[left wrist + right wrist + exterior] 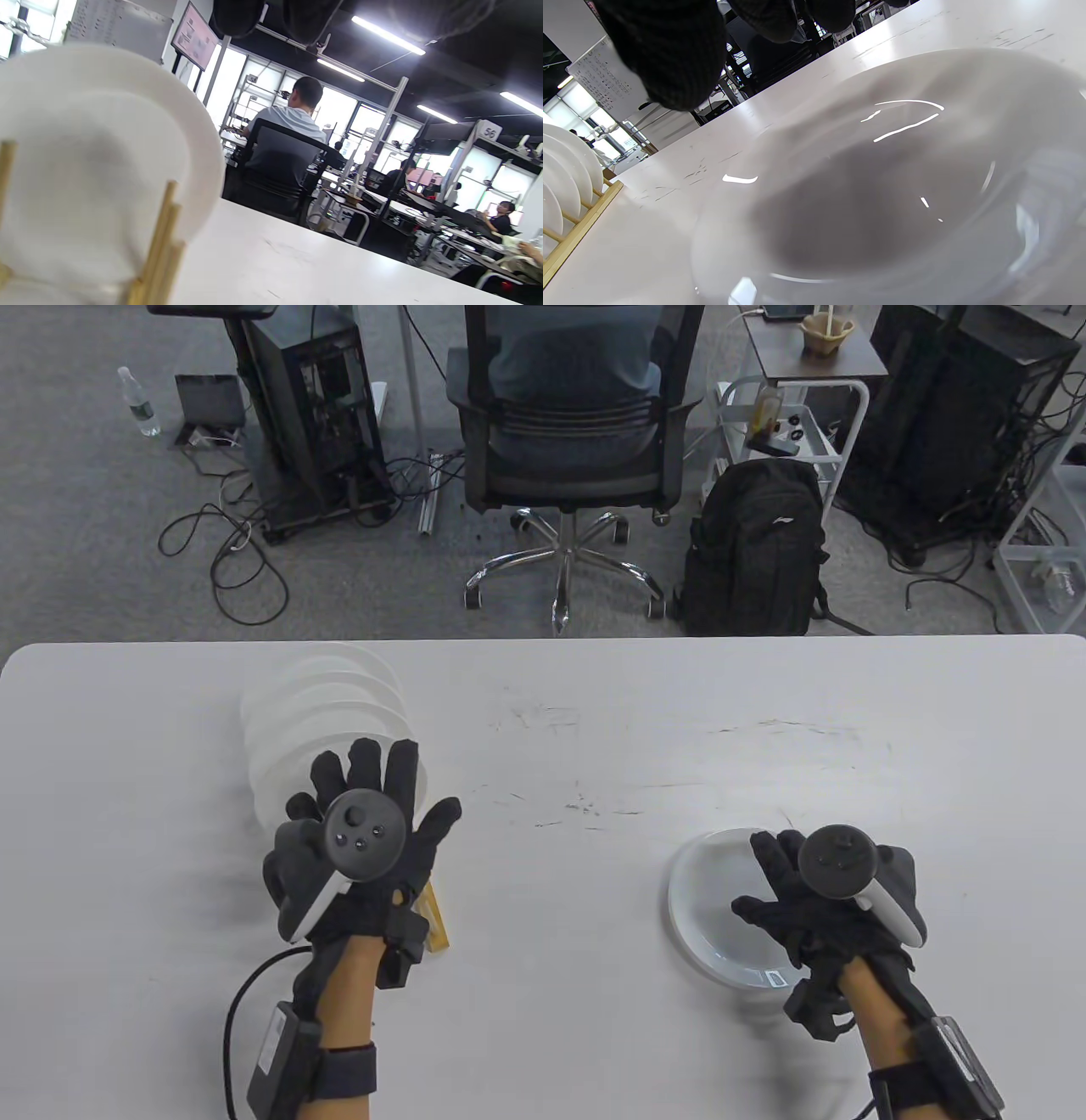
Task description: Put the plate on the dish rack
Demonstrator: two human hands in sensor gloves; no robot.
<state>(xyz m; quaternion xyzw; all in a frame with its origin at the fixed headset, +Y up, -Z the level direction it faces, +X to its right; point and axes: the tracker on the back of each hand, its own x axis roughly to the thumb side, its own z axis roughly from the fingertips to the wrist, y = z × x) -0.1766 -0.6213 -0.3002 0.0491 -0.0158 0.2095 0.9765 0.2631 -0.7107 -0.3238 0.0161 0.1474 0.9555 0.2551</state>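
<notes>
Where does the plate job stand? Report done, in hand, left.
Done: several white plates already stand upright in the wooden rack.
In hand: the right hand is over the last plate, which lies flat on the table; a grip isn't clear. The left hand hovers spread by the rack.
Left: lift that plate, carry it across, slot it in.
</notes>
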